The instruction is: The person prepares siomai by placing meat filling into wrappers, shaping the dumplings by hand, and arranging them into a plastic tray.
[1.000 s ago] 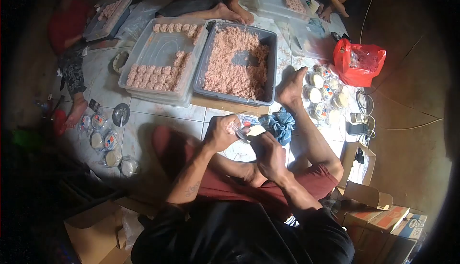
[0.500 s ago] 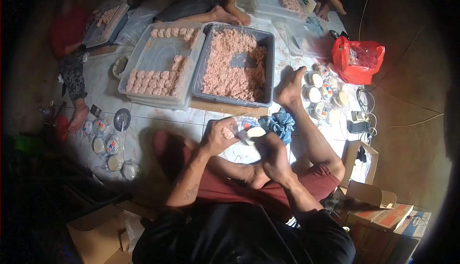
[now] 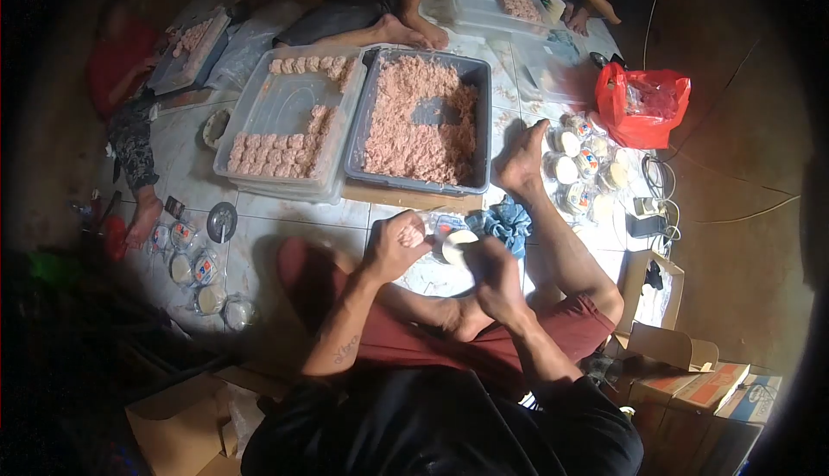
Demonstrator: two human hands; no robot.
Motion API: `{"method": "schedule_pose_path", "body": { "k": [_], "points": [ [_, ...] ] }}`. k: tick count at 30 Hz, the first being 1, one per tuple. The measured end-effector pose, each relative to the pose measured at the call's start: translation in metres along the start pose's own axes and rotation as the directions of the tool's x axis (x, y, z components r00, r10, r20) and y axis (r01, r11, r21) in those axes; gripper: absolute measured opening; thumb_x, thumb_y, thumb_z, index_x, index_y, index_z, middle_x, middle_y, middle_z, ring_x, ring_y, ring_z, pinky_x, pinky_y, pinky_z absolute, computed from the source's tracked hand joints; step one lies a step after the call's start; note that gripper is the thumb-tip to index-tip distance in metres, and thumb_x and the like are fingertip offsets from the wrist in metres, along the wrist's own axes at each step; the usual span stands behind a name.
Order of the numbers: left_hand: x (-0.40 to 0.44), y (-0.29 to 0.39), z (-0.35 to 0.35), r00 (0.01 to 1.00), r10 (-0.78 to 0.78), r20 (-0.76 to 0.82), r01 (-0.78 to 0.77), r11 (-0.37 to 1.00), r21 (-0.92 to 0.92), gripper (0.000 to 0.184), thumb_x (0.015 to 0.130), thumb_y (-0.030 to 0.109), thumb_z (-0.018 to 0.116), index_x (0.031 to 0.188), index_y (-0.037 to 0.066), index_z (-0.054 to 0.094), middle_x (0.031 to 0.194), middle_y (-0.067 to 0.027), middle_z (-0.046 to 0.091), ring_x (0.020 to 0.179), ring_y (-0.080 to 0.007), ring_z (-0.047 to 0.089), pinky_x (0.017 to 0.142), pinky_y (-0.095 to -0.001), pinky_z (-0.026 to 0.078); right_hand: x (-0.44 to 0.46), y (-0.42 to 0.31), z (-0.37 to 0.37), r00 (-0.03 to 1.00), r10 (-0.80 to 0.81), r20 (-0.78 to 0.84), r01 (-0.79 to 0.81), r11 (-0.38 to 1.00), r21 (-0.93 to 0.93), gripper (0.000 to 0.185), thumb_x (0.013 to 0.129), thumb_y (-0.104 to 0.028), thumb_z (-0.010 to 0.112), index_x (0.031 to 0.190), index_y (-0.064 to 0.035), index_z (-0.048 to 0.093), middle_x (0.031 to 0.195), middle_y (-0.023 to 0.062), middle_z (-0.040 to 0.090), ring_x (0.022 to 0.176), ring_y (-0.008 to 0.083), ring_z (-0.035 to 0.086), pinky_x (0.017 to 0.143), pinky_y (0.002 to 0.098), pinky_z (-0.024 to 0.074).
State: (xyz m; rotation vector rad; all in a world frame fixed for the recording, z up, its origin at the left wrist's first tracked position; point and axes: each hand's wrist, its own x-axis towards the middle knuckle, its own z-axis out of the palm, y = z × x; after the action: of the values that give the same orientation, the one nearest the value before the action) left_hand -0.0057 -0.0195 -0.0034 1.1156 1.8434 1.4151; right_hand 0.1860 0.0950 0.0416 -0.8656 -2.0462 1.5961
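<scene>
My left hand [image 3: 395, 247] is closed around a small lump of pink minced meat [image 3: 411, 235], held above the floor in front of my crossed legs. My right hand [image 3: 498, 282] is curled to its right, smeared by motion, around a flat blade-like tool that barely shows. Between the hands, lower down, lies a pale round stack of wrappers [image 3: 459, 247] on clear plastic. Beyond my hands a grey tub [image 3: 350, 170] holds loose pink minced meat [image 3: 414, 150]. Left of it, a clear plastic tray [image 3: 289, 100] carries rows of shaped meat pieces [image 3: 275, 155].
A blue cloth [image 3: 505, 224] lies beside my right hand. Packs of round wrappers stand in groups at right [image 3: 566, 168] and left [image 3: 207, 269]. A red plastic bag [image 3: 643, 109], cables [image 3: 661, 184] and cardboard boxes [image 3: 691, 390] are at right. Other people sit across with trays.
The flat tool between my hands has drawn away from the meat in my left hand, toward my right hand. The wrapper stack now shows more fully. My left hand stays nearly in place.
</scene>
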Motion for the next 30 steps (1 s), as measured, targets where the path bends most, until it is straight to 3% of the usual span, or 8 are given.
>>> {"method": "schedule_pose_path", "body": {
  "k": [3, 6, 8, 13, 18, 21, 28, 30],
  "points": [
    [0.011, 0.0, 0.012, 0.981, 0.165, -0.105, -0.159, 0.985, 0.061, 0.03, 0.077, 0.014, 0.086, 0.089, 0.002, 0.062, 0.079, -0.0064, 0.067, 0.074, -0.0145, 0.063, 0.069, -0.031, 0.051, 0.004, -0.003, 0.004, 0.98, -0.168, 0.105, 0.191, 0.939, -0.287, 0.006, 0.096, -0.001, 0.062, 0.098, 0.005, 0.063, 0.09, 0.015, 0.066, 0.083, 0.0224, 0.064, 0.076, 0.0336, 0.0512],
    [0.005, -0.002, -0.002, 0.978, 0.208, -0.035, -0.209, 0.978, -0.024, 0.028, 0.075, 0.01, 0.085, 0.092, 0.003, 0.063, 0.08, -0.007, 0.068, 0.074, -0.0154, 0.063, 0.069, -0.0322, 0.052, 0.002, -0.004, -0.002, 1.0, 0.021, -0.016, -0.021, 0.999, 0.03, 0.009, 0.092, 0.003, 0.065, 0.101, 0.0046, 0.065, 0.093, 0.0112, 0.066, 0.087, 0.0184, 0.062, 0.078, 0.0328, 0.0501],
    [0.005, -0.002, 0.004, 0.999, 0.047, 0.013, -0.048, 0.993, 0.106, 0.029, 0.074, 0.007, 0.084, 0.093, 0.003, 0.063, 0.081, -0.0084, 0.068, 0.075, -0.0149, 0.064, 0.07, -0.032, 0.052, -0.004, -0.02, 0.0, 0.984, -0.128, 0.124, 0.163, 0.932, -0.325, 0.01, 0.095, 0.003, 0.063, 0.104, 0.0056, 0.063, 0.096, 0.0105, 0.065, 0.09, 0.0183, 0.061, 0.079, 0.0315, 0.05],
    [0.005, -0.002, -0.003, 0.995, 0.1, -0.019, -0.099, 0.994, 0.054, 0.027, 0.073, 0.011, 0.084, 0.089, 0.003, 0.064, 0.08, -0.0099, 0.068, 0.075, -0.0163, 0.065, 0.07, -0.0326, 0.052, 0.002, 0.008, -0.003, 0.999, 0.045, -0.021, -0.043, 0.997, 0.069, 0.017, 0.094, -0.005, 0.067, 0.108, 0.0049, 0.065, 0.091, 0.0136, 0.068, 0.087, 0.0193, 0.064, 0.08, 0.0342, 0.0511],
    [0.011, -0.006, 0.009, 0.995, 0.09, -0.04, -0.087, 0.994, 0.067, 0.028, 0.075, 0.013, 0.085, 0.091, 0.003, 0.064, 0.078, -0.0078, 0.067, 0.073, -0.0174, 0.064, 0.067, -0.0343, 0.051, 0.008, 0.021, 0.008, 0.975, -0.171, 0.143, 0.199, 0.955, -0.221, 0.01, 0.101, -0.008, 0.06, 0.102, 0.001, 0.063, 0.087, 0.0042, 0.065, 0.079, 0.0065, 0.057, 0.065, 0.024, 0.0469],
    [0.004, -0.009, -0.004, 0.999, 0.019, 0.045, -0.021, 0.998, 0.052, 0.031, 0.076, 0.016, 0.084, 0.096, 0.004, 0.064, 0.085, -0.0133, 0.071, 0.078, -0.0277, 0.069, 0.07, -0.0376, 0.053, 0.004, 0.011, 0.003, 0.998, 0.067, -0.013, -0.063, 0.98, 0.19, 0.01, 0.099, -0.01, 0.063, 0.099, 0.0007, 0.064, 0.081, -0.0005, 0.059, 0.072, 0.0062, 0.051, 0.059, 0.0226, 0.0411],
    [0.006, -0.017, -0.007, 0.974, 0.22, -0.063, -0.222, 0.974, -0.033, 0.037, 0.074, 0.022, 0.089, 0.092, 0.004, 0.062, 0.079, -0.008, 0.068, 0.073, -0.0184, 0.066, 0.065, -0.0357, 0.052, 0.004, 0.005, -0.007, 0.979, 0.204, 0.023, -0.205, 0.973, 0.101, 0.014, 0.1, -0.01, 0.063, 0.105, 0.0026, 0.065, 0.096, 0.0064, 0.067, 0.089, 0.0113, 0.058, 0.078, 0.0273, 0.0485],
    [0.009, -0.019, -0.008, 0.997, 0.002, 0.071, -0.007, 0.997, 0.072, 0.041, 0.072, 0.023, 0.091, 0.094, 0.004, 0.062, 0.083, -0.0083, 0.068, 0.075, -0.019, 0.065, 0.067, -0.0353, 0.052, 0.007, 0.019, 0.004, 0.979, 0.009, 0.202, 0.004, 0.998, -0.064, 0.01, 0.097, -0.007, 0.065, 0.101, 0.002, 0.066, 0.092, 0.0104, 0.068, 0.08, 0.0137, 0.061, 0.073, 0.0286, 0.0499]
  ]
}}
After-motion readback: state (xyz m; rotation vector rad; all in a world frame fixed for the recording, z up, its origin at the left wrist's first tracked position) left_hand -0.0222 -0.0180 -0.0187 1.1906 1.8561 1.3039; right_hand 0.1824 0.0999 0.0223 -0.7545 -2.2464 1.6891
